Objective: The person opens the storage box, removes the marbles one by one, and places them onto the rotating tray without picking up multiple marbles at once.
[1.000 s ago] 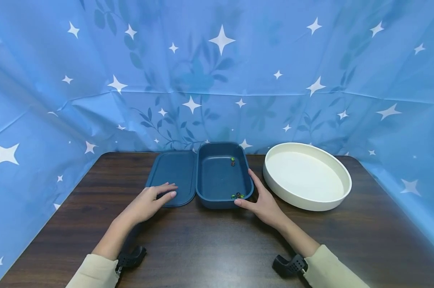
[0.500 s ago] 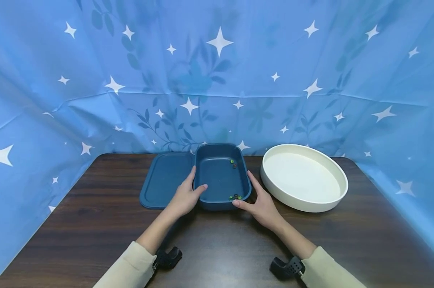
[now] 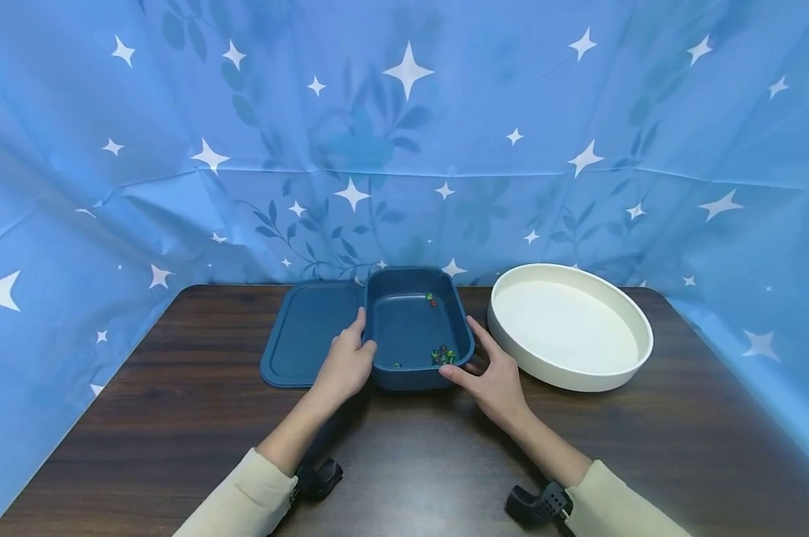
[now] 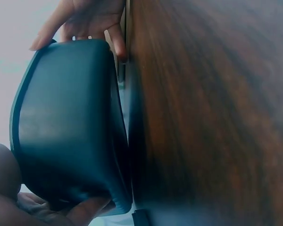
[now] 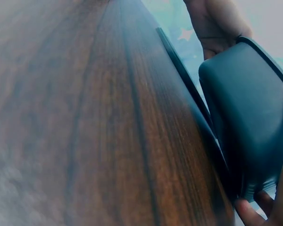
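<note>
A blue box point(image 3: 404, 321) is held between both hands. My left hand point(image 3: 345, 365) grips its left wall, thumb at the rim; in the left wrist view fingers of this hand point(image 4: 87, 209) curl beneath the box point(image 4: 70, 108). My right hand point(image 3: 498, 384) holds the right wall and near right corner, thumb on the front rim. Both wrist views show a narrow gap under part of the base, so the box looks slightly raised or tilted. Several small green and dark beads point(image 3: 444, 356) lie near its front right corner, a few point(image 3: 431, 300) farther back, and a speck point(image 3: 397, 365) at the front.
A flat blue lid point(image 3: 310, 335) lies on the dark wooden table point(image 3: 404, 462), just left of the box. At the right stands a large round white tray point(image 3: 572, 378), close to my right hand. A blue curtain with stars point(image 3: 404, 149) hangs behind the table.
My left hand has moved right from over the lid to the box's left wall and gripped it. Beads have shifted inside the box, with more visible at the front right. My right hand has stayed there.
</note>
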### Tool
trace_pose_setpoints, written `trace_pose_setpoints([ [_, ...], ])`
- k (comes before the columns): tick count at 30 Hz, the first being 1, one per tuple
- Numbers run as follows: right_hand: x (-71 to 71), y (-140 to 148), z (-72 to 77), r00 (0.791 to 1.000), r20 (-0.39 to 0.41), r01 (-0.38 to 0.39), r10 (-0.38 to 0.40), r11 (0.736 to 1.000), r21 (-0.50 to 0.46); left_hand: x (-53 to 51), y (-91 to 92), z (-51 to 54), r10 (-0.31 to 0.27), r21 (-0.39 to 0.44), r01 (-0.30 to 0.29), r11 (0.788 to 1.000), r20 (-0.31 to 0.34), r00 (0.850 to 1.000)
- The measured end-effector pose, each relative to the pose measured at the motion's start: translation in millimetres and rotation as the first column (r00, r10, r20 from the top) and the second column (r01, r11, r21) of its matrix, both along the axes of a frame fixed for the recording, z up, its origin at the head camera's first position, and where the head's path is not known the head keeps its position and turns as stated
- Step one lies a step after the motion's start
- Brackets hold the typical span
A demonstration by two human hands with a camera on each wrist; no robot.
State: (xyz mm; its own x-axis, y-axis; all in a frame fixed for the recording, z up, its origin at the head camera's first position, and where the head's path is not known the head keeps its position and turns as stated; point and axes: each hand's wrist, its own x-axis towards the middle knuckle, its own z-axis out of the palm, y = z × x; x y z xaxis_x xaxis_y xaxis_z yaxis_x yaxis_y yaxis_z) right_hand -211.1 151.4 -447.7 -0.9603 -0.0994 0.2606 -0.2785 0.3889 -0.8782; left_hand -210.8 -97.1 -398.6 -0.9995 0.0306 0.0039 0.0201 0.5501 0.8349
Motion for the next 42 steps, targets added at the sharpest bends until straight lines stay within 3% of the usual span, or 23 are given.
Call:
trace_pose_setpoints([
  [17, -2.2, -3, -0.8, 0.995, 0.027, -0.094, 0.094, 0.995, 0.028, -1.7, -7.7, 3.6, 0.028, -0.06, -0.027, 0.998, 0.016, 0.999],
  [23, -1.6, 3, 10.9, 0.994, -0.051, -0.086, 0.093, 0.989, 0.122, -1.7, -11.7, 3.3, 0.025, -0.052, -0.024, 0.998, 0.008, 1.0],
  [26, -6.7, 16, 26.2, 0.988, -0.146, -0.018, 0.042, 0.987, 0.16, -2.0, -12.9, 2.4, 0.029, -0.05, -0.029, 0.998, 0.007, 1.0],
  [29, -17.2, 38, 42.3, 0.962, -0.264, 0.122, -0.072, 0.976, 0.178, -2.6, -13.3, 2.0, 0.029, -0.045, -0.029, 0.999, 0.007, 1.0],
  [33, -31.1, 77, 55.5, 0.904, -0.355, 0.338, -0.238, 0.906, 0.255, -3.6, -13.1, 2.3, 0.025, -0.041, -0.025, 0.999, 0.014, 1.0],
  [37, -36.8, 117, 62.5, 0.881, -0.316, 0.448, -0.352, 0.836, 0.318, -3.9, -12.5, 3.3, 0.019, -0.044, -0.018, 0.999, 0.02, 1.0],
  [42, -40.1, 161, 65.0, 0.86, -0.244, 0.51, -0.449, 0.787, 0.347, -4.1, -12.5, 3.9, 0.014, -0.04, -0.013, 0.999, 0.02, 1.0],
])
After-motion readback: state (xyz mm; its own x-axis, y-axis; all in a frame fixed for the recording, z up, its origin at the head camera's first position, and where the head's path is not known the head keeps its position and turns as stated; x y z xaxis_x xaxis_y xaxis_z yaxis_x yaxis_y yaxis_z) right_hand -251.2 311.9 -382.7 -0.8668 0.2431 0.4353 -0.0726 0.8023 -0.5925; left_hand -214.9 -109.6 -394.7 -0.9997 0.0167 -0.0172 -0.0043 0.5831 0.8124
